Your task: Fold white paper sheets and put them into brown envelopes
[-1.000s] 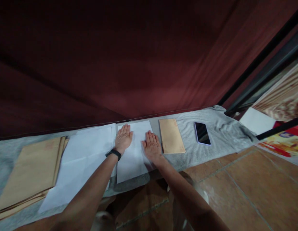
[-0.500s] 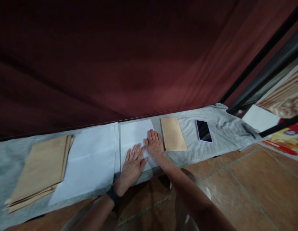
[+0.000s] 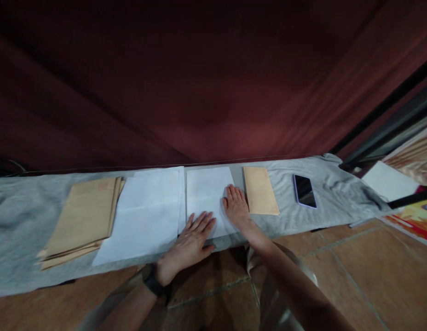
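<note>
A white sheet of paper (image 3: 207, 188) lies flat on the grey cloth before me. My left hand (image 3: 194, 239), with a dark band on its wrist, rests on the sheet's near left part, fingers stretched out. On the sheet's right edge lies my right hand (image 3: 236, 207), flat with its fingers extended. Just right of that hand is a brown envelope (image 3: 261, 191). To the left sits a stack of larger white paper sheets (image 3: 147, 211), overlapping a pile of brown envelopes (image 3: 84, 214).
A phone (image 3: 305, 191) with a purple edge lies on the grey cloth (image 3: 344, 193) at the right. Behind hangs a dark red curtain (image 3: 213, 105). Black bars (image 3: 389, 115) and a colourful printed box (image 3: 417, 218) stand at the far right, above a tiled floor (image 3: 354, 257).
My hands have moved apart on the white sheet: the left toward its near edge, the right along its right edge. The whole view has shifted slightly.
</note>
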Tool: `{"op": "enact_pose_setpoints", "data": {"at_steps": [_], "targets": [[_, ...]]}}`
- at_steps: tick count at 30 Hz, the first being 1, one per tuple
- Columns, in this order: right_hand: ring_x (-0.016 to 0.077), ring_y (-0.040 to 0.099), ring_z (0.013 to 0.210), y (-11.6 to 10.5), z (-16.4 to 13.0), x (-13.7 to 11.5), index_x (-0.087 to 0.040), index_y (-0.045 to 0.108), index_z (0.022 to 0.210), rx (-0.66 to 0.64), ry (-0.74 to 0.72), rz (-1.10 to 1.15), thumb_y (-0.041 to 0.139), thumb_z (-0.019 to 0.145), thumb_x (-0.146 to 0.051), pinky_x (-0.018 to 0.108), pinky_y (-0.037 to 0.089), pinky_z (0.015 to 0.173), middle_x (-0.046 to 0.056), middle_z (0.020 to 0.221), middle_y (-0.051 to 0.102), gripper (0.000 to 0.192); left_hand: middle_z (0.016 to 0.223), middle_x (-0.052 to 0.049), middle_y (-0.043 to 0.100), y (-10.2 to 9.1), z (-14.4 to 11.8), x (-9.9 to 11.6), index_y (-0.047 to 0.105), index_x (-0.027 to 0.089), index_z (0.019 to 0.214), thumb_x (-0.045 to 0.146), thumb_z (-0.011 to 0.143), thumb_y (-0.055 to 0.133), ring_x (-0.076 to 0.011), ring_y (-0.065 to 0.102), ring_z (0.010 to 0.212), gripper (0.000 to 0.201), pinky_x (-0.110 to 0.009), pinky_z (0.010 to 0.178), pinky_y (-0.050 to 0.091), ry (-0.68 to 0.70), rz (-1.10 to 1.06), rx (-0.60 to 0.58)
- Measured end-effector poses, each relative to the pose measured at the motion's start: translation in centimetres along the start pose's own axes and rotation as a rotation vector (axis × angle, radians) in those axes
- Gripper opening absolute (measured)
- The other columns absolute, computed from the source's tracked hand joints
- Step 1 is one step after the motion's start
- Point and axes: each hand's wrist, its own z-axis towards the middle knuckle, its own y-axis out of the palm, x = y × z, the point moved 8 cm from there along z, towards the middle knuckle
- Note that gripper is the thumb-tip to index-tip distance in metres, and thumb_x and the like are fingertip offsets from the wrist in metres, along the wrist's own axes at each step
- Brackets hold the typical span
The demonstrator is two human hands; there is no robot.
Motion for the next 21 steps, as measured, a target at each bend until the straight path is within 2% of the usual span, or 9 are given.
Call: {"op": "enact_pose_setpoints", "data": {"at_steps": [6, 14, 21], "targets": [[0.0279, 0.04, 0.145, -0.2, -0.6, 0.1, -0.01, 0.045, 0.149, -0.08, -0.101, 0.03, 0.045, 0.102, -0.029, 0.047, 0.032, 0.119, 0.016, 0.155, 0.044, 0.051, 0.162, -0.007, 0.036, -0.9, -0.3, -0.6, 0.042, 0.023, 0.15, 0.023, 0.081, 0.057, -0.0229, 0.029, 0.151, 0.07, -0.049, 0.124, 0.022, 0.003, -0.06, -0.008], [0.0269, 0.039, 0.145, -0.7, -0.7, 0.5, -0.008, 0.048, 0.147, -0.16, -0.19, 0.052, 0.044, 0.102, -0.028, 0.045, 0.034, 0.119, 0.017, 0.155, 0.045, 0.049, 0.159, -0.007, 0.041, -1.2, -0.2, -1.0, 0.047, 0.023, 0.147, 0.017, 0.081, 0.056, -0.0217, 0.037, 0.148, 0.067, -0.046, 0.123, 0.027, 0.008, -0.036, 0.028], [0.0291, 0.039, 0.144, -0.7, -1.0, 1.2, -0.011, 0.048, 0.147, -0.161, -0.105, 0.063, 0.047, 0.1, -0.03, 0.046, 0.036, 0.117, 0.016, 0.157, 0.042, 0.05, 0.158, -0.008, 0.043, -0.7, -0.5, -2.2, 0.048, 0.023, 0.147, 0.028, 0.089, 0.058, -0.0243, 0.036, 0.148, 0.059, -0.051, 0.124, 0.023, -0.018, -0.038, 0.096]]}}
